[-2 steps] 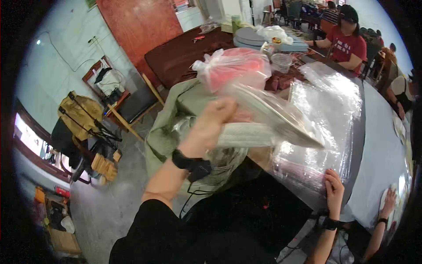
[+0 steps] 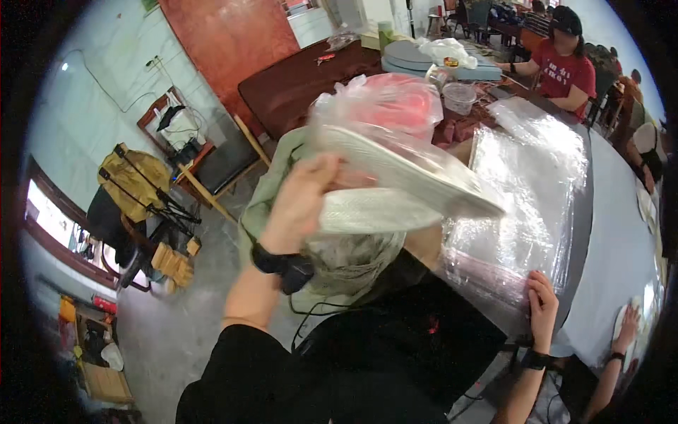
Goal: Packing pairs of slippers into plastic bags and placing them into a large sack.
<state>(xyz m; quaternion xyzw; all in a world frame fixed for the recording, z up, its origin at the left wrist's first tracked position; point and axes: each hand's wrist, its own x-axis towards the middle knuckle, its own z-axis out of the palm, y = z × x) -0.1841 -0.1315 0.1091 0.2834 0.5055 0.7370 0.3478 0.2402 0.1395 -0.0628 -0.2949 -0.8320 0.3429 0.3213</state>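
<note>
My left hand (image 2: 300, 198) is raised, closed around a pair of white slippers (image 2: 406, 166) with long flat soles and clear plastic wrap about them. Motion blurs the pair, so their uppers cannot be made out. Beneath them, a large green sack (image 2: 282, 159) gapes, with clear plastic inside. My right hand (image 2: 542, 304) lies at the near right corner of a stack of shiny clear plastic bags (image 2: 519, 191). Its fingers are bent and together; whether they pinch a bag is hidden.
A knotted bag of pink things (image 2: 402, 102) and a plastic tub (image 2: 459, 99) stand beyond. Grey sheet material (image 2: 614, 219) covers the right side. Another person's hand (image 2: 627, 328) presses a white sole shape there. Someone in a red shirt (image 2: 561, 74) sits across. Chairs (image 2: 229, 169) stand left.
My left hand has swung left, carrying the slippers with it, and the pair has tilted slightly. My right hand remains at the corner of the bag stack. The whole view has shifted a little.
</note>
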